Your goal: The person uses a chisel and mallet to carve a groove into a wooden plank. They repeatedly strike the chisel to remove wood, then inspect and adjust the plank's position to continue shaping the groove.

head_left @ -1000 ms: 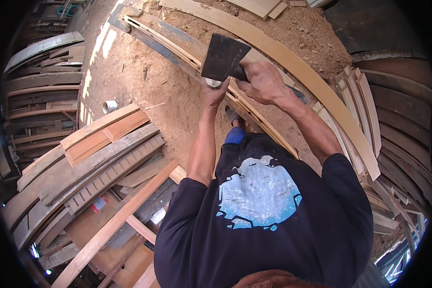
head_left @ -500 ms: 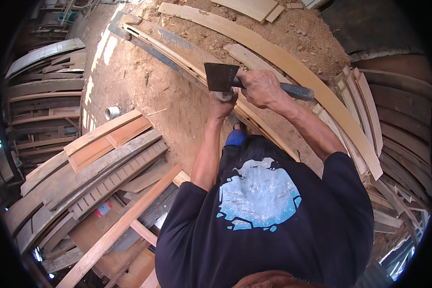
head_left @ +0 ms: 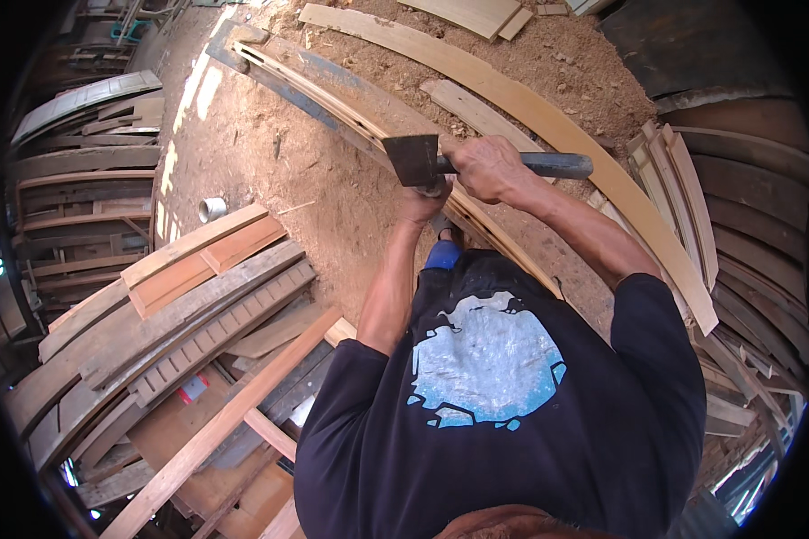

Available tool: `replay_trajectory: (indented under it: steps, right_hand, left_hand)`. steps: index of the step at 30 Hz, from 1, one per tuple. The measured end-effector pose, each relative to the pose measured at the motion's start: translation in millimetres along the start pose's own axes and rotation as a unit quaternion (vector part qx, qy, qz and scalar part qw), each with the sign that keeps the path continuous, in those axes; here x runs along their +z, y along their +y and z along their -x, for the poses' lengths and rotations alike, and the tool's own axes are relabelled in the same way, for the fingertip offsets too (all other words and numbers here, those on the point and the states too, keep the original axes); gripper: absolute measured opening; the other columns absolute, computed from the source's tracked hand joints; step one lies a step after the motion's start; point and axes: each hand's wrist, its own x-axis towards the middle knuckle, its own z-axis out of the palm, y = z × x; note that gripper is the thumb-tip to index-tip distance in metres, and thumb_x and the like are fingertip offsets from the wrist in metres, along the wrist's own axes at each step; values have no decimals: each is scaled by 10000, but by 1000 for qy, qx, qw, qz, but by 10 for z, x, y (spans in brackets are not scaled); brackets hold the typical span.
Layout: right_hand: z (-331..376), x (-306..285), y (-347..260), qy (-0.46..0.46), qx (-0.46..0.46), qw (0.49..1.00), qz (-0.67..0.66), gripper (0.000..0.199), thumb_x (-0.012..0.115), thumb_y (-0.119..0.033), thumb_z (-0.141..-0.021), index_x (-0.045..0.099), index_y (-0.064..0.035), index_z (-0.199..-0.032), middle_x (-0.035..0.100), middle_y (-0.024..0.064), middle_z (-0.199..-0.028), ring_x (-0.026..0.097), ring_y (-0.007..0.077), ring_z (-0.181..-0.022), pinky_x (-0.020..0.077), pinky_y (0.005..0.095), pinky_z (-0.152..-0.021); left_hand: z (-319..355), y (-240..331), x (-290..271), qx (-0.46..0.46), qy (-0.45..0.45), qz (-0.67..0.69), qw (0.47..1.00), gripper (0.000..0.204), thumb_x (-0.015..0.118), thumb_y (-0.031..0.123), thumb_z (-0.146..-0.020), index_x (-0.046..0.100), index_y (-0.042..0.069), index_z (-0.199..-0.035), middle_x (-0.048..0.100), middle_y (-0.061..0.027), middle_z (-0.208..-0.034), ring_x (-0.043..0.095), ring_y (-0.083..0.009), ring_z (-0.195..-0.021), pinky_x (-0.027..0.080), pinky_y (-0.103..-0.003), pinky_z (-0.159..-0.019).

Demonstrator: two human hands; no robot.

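Note:
My right hand (head_left: 493, 171) is wrapped round the dark handle of a hatchet (head_left: 411, 160), close to its broad black head. Directly below that head, my left hand (head_left: 422, 203) is closed, partly covered by the blade; what it grips is hidden. Both hands are over a long, narrow wooden piece with slots (head_left: 333, 103), which runs from the upper left down past my body. It lies along a worn grey-blue plank (head_left: 292, 108).
Sawdust and shavings (head_left: 548, 63) cover much of the ground. A long curved-looking board (head_left: 512, 90) lies beyond my right hand. Stacked timber (head_left: 225, 278) stands at the left, with more boards (head_left: 755, 207) at the right. A white cup-like container (head_left: 212, 209) sits on the ground.
The hatchet head has come lower in the view, covering more of my left hand. Its handle is now more level. The slotted wood has stayed in place.

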Motion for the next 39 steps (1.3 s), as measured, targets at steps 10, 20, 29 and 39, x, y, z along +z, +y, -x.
replay_trajectory:
  steps: [10,20,29,39]
  right_hand:
    - [204,-806,-376,131,6,964,-231,247,714,-149,-811,681,3,-1003,619,172,-697,602,285,-643,491,396,-634]
    - [-93,-182,-93,75,-42,996,-30,235,720,-153,-810,638,-29,-993,663,202,-757,674,384,-753,508,460,-629]
    - [-19,-684,-447,280,-165,925,-195,228,737,-137,-734,648,-77,-934,654,148,-718,648,372,-667,509,448,-582]
    - [187,-88,-134,36,7,998,-44,210,728,-225,-808,654,-47,-892,697,195,-840,689,396,-792,536,488,-664]
  left_hand:
    - [-345,81,-196,-172,74,177,966,306,768,82,-822,658,8,-1097,714,-40,-990,667,-120,-892,543,-285,-798]
    - [-180,6,32,-84,58,74,992,279,784,116,-783,676,27,-1025,694,-39,-868,672,-166,-812,544,-306,-762]
    - [-123,351,-106,-72,1,174,982,210,753,96,-799,669,39,-982,684,-53,-901,647,-178,-814,528,-313,-743]
    - [45,249,20,-85,-31,113,990,403,770,98,-824,626,61,-1199,663,-56,-1132,624,-169,-1050,520,-330,-899]
